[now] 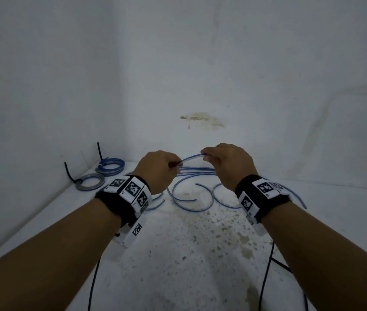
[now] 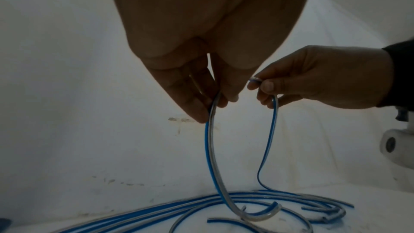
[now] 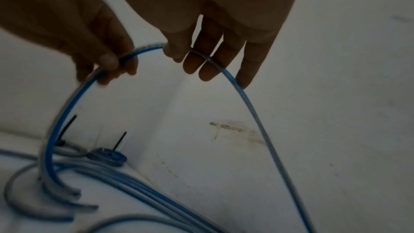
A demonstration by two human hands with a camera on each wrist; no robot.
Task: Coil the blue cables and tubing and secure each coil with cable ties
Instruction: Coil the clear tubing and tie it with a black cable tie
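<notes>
A blue-and-clear striped tube (image 1: 192, 157) arches between my two hands above the white surface. My left hand (image 1: 162, 169) pinches it at one side, seen close in the left wrist view as my left hand (image 2: 208, 102) with the tube (image 2: 209, 148) hanging down. My right hand (image 1: 223, 162) pinches the same tube a short way along, thumb against fingers; in the right wrist view my right hand (image 3: 179, 50) holds the tube (image 3: 246, 98). Several loose blue tube pieces (image 1: 191, 196) curl on the surface below.
Two finished coils, a blue coil (image 1: 110, 166) and a grey coil (image 1: 90, 181), lie at the back left by the wall corner, each with a black cable tie (image 1: 99, 151) sticking up. The speckled white surface (image 1: 189, 254) runs toward me. Black wires (image 1: 265, 277) hang from my wrists.
</notes>
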